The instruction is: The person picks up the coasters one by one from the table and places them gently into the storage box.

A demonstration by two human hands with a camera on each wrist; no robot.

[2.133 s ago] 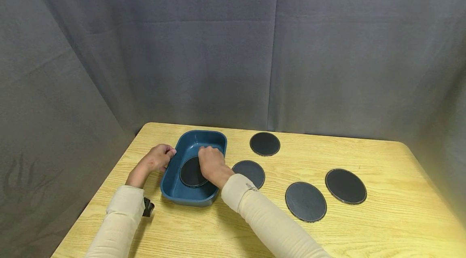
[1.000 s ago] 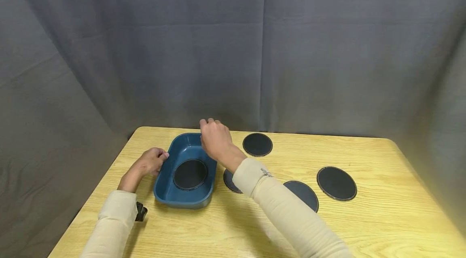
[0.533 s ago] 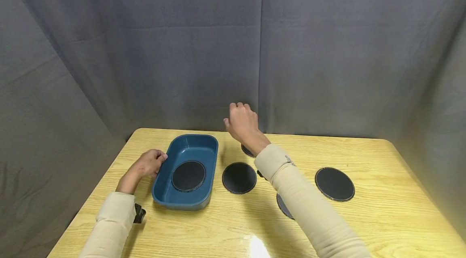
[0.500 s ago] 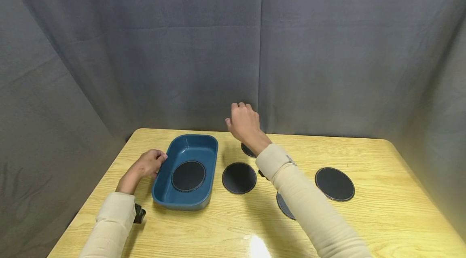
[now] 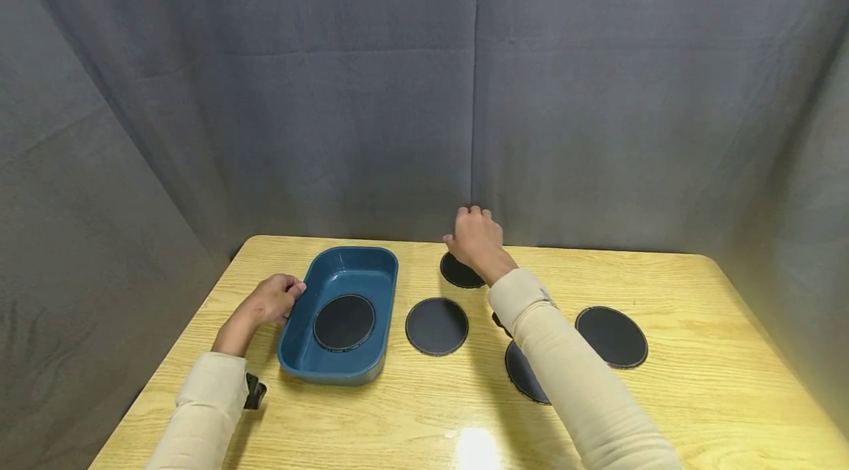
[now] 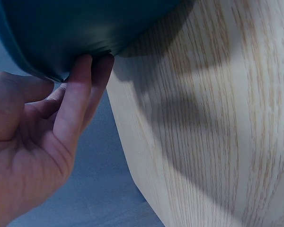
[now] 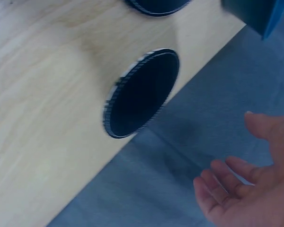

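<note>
A blue tray (image 5: 391,286) stands on the left of the wooden table (image 5: 696,411), with one black round coaster (image 5: 344,323) lying flat inside it. My left hand (image 5: 273,298) pinches the tray's left rim; in the left wrist view its fingers (image 6: 83,85) lie under the tray (image 6: 85,28) edge. My right hand (image 5: 474,237) hovers over the far coaster (image 5: 458,275) with relaxed fingers and holds nothing. The right wrist view shows that coaster (image 7: 142,92) near the table's back edge and the hand's fingers (image 7: 222,182) spread beyond it.
Three more black coasters lie on the table: one beside the tray (image 5: 436,325), one half hidden under my right forearm (image 5: 520,374), one further right (image 5: 611,337). Grey curtains close off the back and left. The table's near side and right end are bare wood.
My right hand has left the tray, swung right and come down over the far coaster. The coaster it set down stays in the tray. My left hand has kept its hold on the rim.
</note>
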